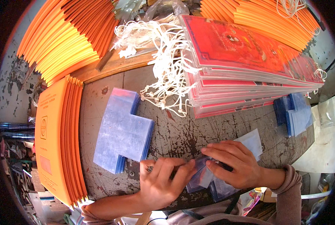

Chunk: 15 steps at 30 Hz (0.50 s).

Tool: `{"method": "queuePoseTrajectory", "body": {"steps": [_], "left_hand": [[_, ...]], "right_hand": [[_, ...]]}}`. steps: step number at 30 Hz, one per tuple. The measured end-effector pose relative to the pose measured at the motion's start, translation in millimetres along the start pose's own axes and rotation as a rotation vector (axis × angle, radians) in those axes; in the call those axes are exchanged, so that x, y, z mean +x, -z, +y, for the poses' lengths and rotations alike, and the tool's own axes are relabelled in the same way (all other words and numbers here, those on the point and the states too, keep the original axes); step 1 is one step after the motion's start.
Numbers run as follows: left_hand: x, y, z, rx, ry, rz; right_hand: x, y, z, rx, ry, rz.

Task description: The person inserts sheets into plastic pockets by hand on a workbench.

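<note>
My left hand [163, 178] is closed, with thumb and forefinger pinched at the upper left edge of a clear bluish plastic piece [203, 176]. Bent over the other side of this piece, my right hand [233, 165] has its thumb and fingertips on the plastic. Part of the piece is hidden under the fingers. More plastic pieces [222, 189] lie below my right palm, and a pale sheet [252, 142] sticks out beyond it. Just past my left hand rests a neat stack of blue-tinted, step-shaped plastic pieces [124, 125].
Orange printed folders [49, 138] stand stacked at the left; more orange folders [68, 37] fan out behind. A tall pile of red covers in plastic [246, 48] with white strings [167, 67] fills the back. A smaller blue plastic stack [295, 114] sits rightward on the worn table [167, 138].
</note>
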State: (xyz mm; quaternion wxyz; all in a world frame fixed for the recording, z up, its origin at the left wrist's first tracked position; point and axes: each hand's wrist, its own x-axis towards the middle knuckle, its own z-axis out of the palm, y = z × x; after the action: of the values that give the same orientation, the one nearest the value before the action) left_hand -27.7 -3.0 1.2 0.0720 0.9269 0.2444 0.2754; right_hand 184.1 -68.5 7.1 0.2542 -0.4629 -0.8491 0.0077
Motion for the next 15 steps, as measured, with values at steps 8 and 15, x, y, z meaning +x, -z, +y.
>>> {"method": "queuePoseTrajectory", "body": {"steps": [8,15], "left_hand": [[0.1,2.5,-6.0,-0.117,-0.176,-0.037],[7.1,7.0,-10.4,-0.108,-0.036,-0.016]], "right_hand": [[0.7,0.1,-1.2,0.005,0.0,0.001],[-0.8,0.2,0.9,0.004,-0.002,0.03]]}}
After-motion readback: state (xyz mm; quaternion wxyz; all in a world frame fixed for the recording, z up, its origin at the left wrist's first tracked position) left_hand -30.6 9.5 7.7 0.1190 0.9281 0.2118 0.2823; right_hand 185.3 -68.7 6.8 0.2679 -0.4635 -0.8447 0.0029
